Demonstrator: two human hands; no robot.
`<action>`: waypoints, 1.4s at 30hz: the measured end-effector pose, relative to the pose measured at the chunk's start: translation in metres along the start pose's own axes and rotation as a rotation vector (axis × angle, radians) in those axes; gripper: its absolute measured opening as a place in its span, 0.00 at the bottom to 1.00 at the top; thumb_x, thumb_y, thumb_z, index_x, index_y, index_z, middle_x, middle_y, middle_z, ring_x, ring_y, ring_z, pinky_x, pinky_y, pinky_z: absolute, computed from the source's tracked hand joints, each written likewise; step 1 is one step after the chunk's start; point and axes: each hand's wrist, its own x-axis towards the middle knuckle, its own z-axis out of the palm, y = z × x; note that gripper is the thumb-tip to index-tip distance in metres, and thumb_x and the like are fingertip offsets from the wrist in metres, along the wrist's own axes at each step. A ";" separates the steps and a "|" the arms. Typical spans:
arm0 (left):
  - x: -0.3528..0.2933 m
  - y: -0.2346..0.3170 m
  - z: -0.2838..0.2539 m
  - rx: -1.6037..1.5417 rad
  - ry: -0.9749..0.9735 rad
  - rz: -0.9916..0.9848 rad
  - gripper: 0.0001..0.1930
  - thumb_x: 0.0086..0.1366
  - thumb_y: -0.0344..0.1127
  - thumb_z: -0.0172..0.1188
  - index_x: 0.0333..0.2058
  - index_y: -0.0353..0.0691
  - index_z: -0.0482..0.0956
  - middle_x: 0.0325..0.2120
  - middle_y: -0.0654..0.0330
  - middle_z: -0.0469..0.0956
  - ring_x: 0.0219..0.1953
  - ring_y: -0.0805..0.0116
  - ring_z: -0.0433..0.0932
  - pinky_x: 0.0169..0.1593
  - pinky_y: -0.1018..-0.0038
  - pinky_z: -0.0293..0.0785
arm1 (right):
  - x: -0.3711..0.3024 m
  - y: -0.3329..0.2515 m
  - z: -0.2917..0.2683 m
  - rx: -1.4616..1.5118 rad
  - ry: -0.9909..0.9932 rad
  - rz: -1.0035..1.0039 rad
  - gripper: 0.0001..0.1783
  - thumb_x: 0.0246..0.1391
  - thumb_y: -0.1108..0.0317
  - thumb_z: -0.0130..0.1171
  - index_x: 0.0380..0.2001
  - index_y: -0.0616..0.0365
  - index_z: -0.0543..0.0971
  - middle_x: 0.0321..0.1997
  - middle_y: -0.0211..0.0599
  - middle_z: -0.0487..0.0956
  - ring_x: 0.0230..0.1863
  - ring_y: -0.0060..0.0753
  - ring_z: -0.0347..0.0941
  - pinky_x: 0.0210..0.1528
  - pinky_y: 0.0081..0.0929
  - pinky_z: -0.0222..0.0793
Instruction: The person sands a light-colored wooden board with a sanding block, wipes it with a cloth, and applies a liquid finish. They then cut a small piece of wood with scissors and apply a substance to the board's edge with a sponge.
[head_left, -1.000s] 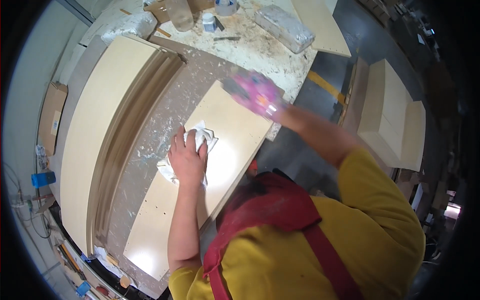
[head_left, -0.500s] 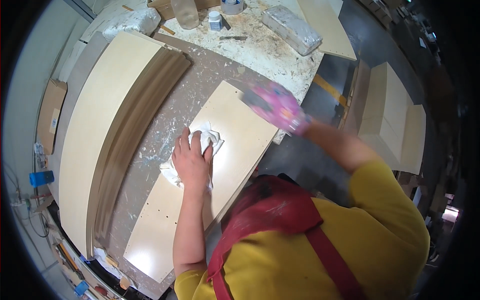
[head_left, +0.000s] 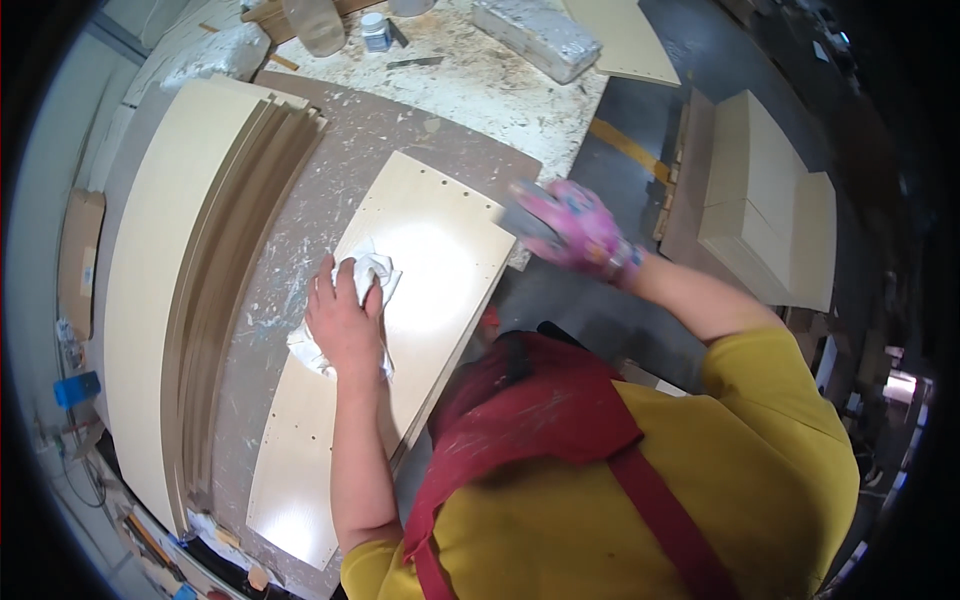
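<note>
A pale, glossy wooden board (head_left: pixel 425 270) with small holes near its ends lies slantwise in front of me, apparently on top of another board. My bare left hand (head_left: pixel 345 325) presses a crumpled white cloth (head_left: pixel 375 268) onto its face, fingers bent over the cloth. At the board's far right corner is my right hand (head_left: pixel 578 232) in a pink patterned glove with grey on the finger side. Motion smears its fingers; whether they grip anything there I cannot make out.
A stack of curved pale panels (head_left: pixel 165 260) stands left on the paint-specked table (head_left: pixel 300 215). Behind are a small white bottle (head_left: pixel 376 33), a flat metal strip (head_left: pixel 415 62) and a wrapped block (head_left: pixel 537 38). More panels (head_left: pixel 755 195) are stacked at right beyond the table.
The view has shifted, so the table and boards appear further left. My right hand has moved from over the board's far end to its right corner. My left hand stays on the cloth.
</note>
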 end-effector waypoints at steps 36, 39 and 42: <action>-0.039 0.003 -0.026 -0.587 -0.078 0.249 0.20 0.65 0.41 0.54 0.48 0.30 0.72 0.44 0.43 0.75 0.49 0.48 0.73 0.53 0.59 0.69 | -0.028 -0.157 0.053 -0.069 0.493 0.295 0.14 0.44 0.57 0.58 0.30 0.55 0.77 0.30 0.35 0.77 0.29 0.32 0.73 0.29 0.37 0.68; -0.041 0.006 -0.034 -0.702 -0.122 0.257 0.20 0.66 0.40 0.53 0.49 0.29 0.71 0.45 0.44 0.75 0.50 0.50 0.72 0.54 0.60 0.69 | -0.047 -0.186 0.062 0.037 0.324 0.133 0.12 0.46 0.59 0.55 0.30 0.54 0.78 0.29 0.36 0.77 0.29 0.32 0.73 0.29 0.39 0.69; -0.041 -0.013 -0.040 -0.797 -0.156 0.216 0.21 0.66 0.39 0.53 0.50 0.28 0.70 0.46 0.44 0.74 0.51 0.52 0.72 0.55 0.61 0.68 | -0.035 -0.179 0.096 0.145 0.586 -0.036 0.11 0.41 0.59 0.57 0.27 0.53 0.78 0.26 0.38 0.77 0.28 0.36 0.74 0.29 0.41 0.70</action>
